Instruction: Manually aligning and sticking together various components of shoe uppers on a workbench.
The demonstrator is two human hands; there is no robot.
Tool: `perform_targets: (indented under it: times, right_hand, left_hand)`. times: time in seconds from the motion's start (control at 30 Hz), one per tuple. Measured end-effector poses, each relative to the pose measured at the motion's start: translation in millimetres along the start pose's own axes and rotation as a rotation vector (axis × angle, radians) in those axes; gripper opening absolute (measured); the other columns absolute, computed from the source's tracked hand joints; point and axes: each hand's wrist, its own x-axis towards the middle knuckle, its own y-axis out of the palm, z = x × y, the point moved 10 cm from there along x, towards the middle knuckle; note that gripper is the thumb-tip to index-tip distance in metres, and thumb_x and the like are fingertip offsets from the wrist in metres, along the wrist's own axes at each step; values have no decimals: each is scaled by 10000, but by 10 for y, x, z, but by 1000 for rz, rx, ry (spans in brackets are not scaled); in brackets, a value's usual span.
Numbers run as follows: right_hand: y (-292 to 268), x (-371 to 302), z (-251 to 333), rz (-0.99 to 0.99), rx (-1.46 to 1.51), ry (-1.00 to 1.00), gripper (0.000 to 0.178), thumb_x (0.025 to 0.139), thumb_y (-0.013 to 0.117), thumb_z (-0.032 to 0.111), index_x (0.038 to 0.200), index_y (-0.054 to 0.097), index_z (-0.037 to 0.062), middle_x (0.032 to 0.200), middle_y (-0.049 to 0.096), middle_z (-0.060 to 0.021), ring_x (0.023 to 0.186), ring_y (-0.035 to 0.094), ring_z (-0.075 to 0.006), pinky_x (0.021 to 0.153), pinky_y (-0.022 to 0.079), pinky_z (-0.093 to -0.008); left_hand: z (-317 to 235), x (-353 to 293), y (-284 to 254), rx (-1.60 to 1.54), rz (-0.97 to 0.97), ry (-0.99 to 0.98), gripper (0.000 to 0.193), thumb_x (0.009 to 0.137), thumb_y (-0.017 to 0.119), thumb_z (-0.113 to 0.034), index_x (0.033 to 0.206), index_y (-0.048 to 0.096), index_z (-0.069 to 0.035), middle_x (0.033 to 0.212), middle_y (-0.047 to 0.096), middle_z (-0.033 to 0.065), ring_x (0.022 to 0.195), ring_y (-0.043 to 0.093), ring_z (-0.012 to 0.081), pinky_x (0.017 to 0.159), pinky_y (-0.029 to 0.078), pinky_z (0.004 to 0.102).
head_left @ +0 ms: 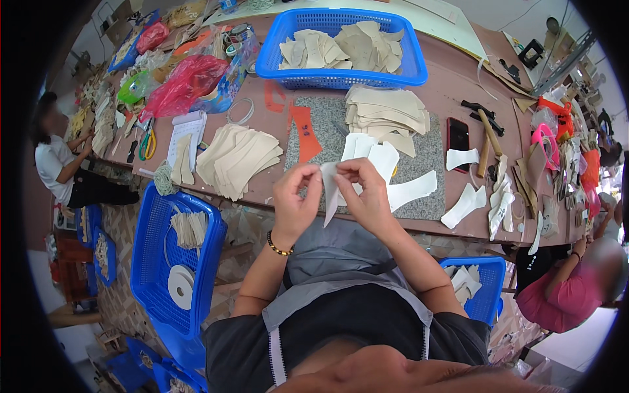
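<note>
Between my two hands, over the table's near edge, is a thin white cut piece (329, 187) that hangs down to a point. My left hand (296, 200) pinches its left side with thumb and fingertips. On the other side, my right hand (367, 196) grips the piece near its top edge. Just beyond lie white flared pieces (383, 157) on a speckled grey slab (426, 206), with one single white piece (414, 190) to the right. A stack of beige pieces (383, 108) sits on the slab's far part, beside an orange template (305, 136).
At the back stands a blue basket (275, 75) of beige pieces. Fanned beige pieces (236, 160) lie left, near scissors (149, 143). A phone (458, 141) and a hammer (488, 134) are right. Blue baskets (213, 262) stand beside me. Two people sit at either side.
</note>
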Motion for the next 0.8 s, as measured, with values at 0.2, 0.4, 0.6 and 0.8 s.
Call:
perform_targets:
  times: [0.2,0.4,0.6,0.8]
  right_hand:
    - [139,-110,-588,125,274,311,322,905,568,105,1188,482,-22,986,604,-74,916,579,-133,802,463,-263]
    - [497,-388,-775,297,794,689,301,929,544,140,1179,496,-20,952,620,-85,814,627,-143,725,529,-264]
    - [390,-299,-785,173,853,653,264,902,563,78,1135,489,-21,862,626,-94,685,620,-142,626,543,-263]
    - [287,-248,-865,36,916,675,252,895,572,72,1112,471,-5,818,617,-95,654,612,-153,609,533,-282]
  left_hand:
    - [653,110,-405,-620,-287,-317,130,956,466,-107,1009,492,8,880,609,83,731,625,132,612,561,265]
    - [880,78,-574,-667,-432,-354,119,954,462,-98,1023,458,-1,882,595,91,743,625,131,614,565,267]
    - [812,-38,-509,-319,-401,-242,310,894,544,-55,1153,380,-7,1126,477,129,976,551,171,781,509,286]
    - [-98,-152,-20,291,40,166,309,759,616,30,1056,552,-25,1130,512,132,1069,506,243,900,414,339]
